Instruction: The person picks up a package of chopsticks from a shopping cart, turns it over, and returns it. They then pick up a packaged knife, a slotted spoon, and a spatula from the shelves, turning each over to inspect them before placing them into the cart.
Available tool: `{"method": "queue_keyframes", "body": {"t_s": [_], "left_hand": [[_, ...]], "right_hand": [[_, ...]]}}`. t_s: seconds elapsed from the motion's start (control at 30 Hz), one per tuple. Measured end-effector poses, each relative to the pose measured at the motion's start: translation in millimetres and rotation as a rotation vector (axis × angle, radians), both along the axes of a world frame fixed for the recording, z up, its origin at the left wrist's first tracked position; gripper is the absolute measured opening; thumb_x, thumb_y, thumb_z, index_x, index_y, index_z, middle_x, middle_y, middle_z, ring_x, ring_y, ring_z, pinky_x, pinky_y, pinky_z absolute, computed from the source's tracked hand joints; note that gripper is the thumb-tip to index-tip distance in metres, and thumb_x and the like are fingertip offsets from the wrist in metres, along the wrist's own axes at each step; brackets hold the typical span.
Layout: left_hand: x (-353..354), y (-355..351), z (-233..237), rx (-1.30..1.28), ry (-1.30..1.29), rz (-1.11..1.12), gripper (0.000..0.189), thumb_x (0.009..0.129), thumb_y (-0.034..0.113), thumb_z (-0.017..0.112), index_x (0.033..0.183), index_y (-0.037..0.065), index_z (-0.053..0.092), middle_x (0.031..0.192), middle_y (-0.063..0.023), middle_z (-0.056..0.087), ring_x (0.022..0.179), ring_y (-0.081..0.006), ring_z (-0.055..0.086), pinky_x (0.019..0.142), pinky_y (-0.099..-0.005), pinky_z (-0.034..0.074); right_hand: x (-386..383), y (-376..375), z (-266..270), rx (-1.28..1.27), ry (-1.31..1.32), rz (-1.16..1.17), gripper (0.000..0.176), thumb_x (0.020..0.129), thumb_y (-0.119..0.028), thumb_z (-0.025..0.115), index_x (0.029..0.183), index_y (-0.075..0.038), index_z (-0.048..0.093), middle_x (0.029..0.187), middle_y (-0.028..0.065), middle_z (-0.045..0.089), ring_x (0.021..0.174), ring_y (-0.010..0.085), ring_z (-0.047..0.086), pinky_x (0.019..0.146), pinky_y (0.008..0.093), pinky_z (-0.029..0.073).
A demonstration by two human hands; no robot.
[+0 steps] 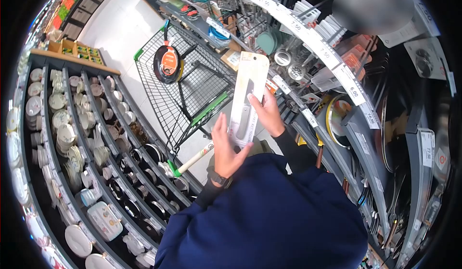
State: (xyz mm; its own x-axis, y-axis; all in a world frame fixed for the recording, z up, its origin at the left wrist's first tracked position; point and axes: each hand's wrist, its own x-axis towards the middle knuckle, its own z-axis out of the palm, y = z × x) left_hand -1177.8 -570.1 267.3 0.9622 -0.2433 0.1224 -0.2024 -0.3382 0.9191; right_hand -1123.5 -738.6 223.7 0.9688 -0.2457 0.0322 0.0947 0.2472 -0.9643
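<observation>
A packaged knife [245, 117] on a long pale card is held upright in front of my body. My right hand [268, 115] grips the card's right edge, its thumb lying across the front. Beside the lower left edge, my left hand [225, 146] is open, fingers stretched upward and thumb out near the bottom of the card. A dark watch [219, 178] sits on the left wrist. Beyond the card stands a wire shopping cart [149, 83] with green trim. A frying pan [167, 63] with an orange label rests in it.
Shelves [86, 110] of bowls, plates and cups line the left side. On the right, a rack with price labels [353, 93] holds hanging kitchen tools, pans and utensils, close to my right arm. A tiled floor [108, 23] runs between them.
</observation>
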Motion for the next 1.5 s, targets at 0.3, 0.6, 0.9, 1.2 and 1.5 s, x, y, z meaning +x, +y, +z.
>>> {"method": "queue_keyframes", "body": {"t_s": [0.3, 0.6, 0.9, 1.2, 1.5], "left_hand": [[9, 14, -32, -0.358, 0.365, -0.202, 0.085, 0.070, 0.003, 0.056, 0.149, -0.001, 0.024, 0.142, -0.0223, 0.042, 0.124, -0.0379, 0.050, 0.101, -0.0424, 0.044], [-2, 36, -39, -1.203, 1.151, -0.393, 0.083, 0.069, 0.013, 0.059, 0.145, -0.006, 0.030, 0.140, -0.0270, 0.045, 0.118, -0.0416, 0.054, 0.097, -0.0518, 0.048], [-2, 32, -41, -1.420, 1.328, -0.293, 0.078, 0.096, 0.060, 0.037, 0.150, 0.005, 0.027, 0.146, -0.0299, 0.036, 0.111, -0.0388, 0.057, 0.090, -0.0503, 0.049], [9, 56, -51, -1.074, 1.083, -0.285, 0.092, 0.089, 0.060, 0.057, 0.149, -0.001, 0.022, 0.145, -0.0197, 0.043, 0.107, -0.0295, 0.060, 0.097, -0.0463, 0.049], [96, 140, -69, -1.071, 0.945, 0.008, 0.090, 0.087, 0.057, 0.059, 0.148, -0.001, 0.026, 0.142, -0.0182, 0.047, 0.120, -0.0331, 0.055, 0.107, -0.0483, 0.041]], "right_hand": [[-18, 33, 37, -0.302, 0.038, 0.008, 0.050, 0.088, -0.015, 0.069, 0.130, -0.001, 0.046, 0.126, 0.0133, 0.053, 0.111, 0.0201, 0.056, 0.082, 0.0304, 0.053], [-19, 21, 11, 0.179, 0.054, 0.143, 0.027, 0.098, -0.012, 0.057, 0.119, 0.006, 0.057, 0.108, 0.0069, 0.066, 0.099, 0.0094, 0.061, 0.086, 0.0252, 0.049], [-28, 25, -4, 0.307, 0.119, 0.262, 0.030, 0.098, -0.013, 0.058, 0.122, 0.004, 0.055, 0.109, 0.0068, 0.066, 0.094, 0.0093, 0.063, 0.081, 0.0257, 0.052], [-12, 37, -34, -0.155, 0.123, 0.220, 0.037, 0.103, -0.025, 0.048, 0.132, -0.002, 0.049, 0.115, 0.0093, 0.065, 0.106, 0.0192, 0.062, 0.090, 0.0347, 0.049], [31, 15, -99, -1.258, -0.029, 0.525, 0.043, 0.090, -0.047, 0.056, 0.102, -0.006, 0.062, 0.095, 0.0121, 0.066, 0.095, 0.0306, 0.062, 0.081, 0.0397, 0.049]]}}
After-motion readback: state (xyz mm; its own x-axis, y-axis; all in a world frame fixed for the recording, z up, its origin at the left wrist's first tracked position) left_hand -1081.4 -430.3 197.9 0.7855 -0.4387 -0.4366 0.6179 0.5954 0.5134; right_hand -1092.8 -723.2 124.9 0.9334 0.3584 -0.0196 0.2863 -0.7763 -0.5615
